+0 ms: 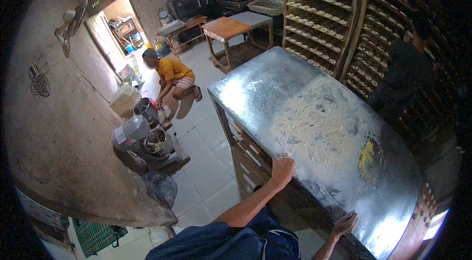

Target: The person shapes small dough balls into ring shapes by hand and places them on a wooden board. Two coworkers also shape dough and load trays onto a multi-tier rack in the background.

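Both hands grip the near edge of the metal tabletop [255,88] — left hand [282,167] curled over the rim at 6 o'clock, right hand [345,222] clamped at 5. Risk, I'd judge: the floury sheet is slick, so the fingers could slide. Tabletop looks dull grey and shiny, w/ a flour patch [314,122] mid-sheet — yellow smear [368,157] at 4 o'clock.

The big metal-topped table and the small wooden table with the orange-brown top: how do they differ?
The big metal-topped table is grey, shiny and dusted with white flour; the small wooden table with the orange-brown top is matt, with nothing seen lying on it. The metal one is close, with the person's left hand and right hand on its near edge; the wooden one stands far off, untouched. Both stand on the white tiled floor.
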Demonstrator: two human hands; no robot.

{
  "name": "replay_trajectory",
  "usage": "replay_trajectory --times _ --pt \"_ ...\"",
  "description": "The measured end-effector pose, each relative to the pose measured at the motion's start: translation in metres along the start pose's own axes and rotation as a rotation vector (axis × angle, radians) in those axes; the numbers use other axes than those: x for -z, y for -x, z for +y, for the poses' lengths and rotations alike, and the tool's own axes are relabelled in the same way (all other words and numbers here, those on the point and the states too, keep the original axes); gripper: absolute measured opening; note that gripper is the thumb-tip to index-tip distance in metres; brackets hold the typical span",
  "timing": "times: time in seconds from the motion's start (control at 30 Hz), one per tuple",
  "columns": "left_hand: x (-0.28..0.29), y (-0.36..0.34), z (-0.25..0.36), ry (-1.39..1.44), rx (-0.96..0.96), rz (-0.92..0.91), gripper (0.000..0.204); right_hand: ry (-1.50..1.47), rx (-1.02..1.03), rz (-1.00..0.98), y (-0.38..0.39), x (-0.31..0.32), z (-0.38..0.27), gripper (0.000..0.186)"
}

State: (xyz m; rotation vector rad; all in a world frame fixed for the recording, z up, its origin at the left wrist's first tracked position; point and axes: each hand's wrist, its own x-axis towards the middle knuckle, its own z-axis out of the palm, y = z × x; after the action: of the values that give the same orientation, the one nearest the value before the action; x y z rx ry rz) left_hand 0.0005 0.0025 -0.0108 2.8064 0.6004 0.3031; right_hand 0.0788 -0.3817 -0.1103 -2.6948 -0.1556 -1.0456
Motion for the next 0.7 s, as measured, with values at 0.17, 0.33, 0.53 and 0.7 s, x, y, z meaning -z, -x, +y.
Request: replay_trajectory --times 0.17,0.33,0.53,0.7 --pt "-0.017 0.004 -0.012 0.042 -0.004 0.187 0.017 -0.06 -0.078 -0.108 -0.014 0.017 -0.025 0.03" --pt "0.002 -0.006 0.001 -0.028 0.015 -0.042 0.021 -0.054 0.087 0.163 -0.014 0.014 -0.019 0.027" --pt "-0.003 0.001 0.0 -0.026 0.027 0.026 0.014 -0.056 -0.104 -0.217 -0.017 0.021 -0.02 0.025" --pt "0.014 -0.008 0.001 0.054 0.057 -0.158 0.019 -0.122 -0.084 -0.1 -0.025 0.032 -0.034 0.031"
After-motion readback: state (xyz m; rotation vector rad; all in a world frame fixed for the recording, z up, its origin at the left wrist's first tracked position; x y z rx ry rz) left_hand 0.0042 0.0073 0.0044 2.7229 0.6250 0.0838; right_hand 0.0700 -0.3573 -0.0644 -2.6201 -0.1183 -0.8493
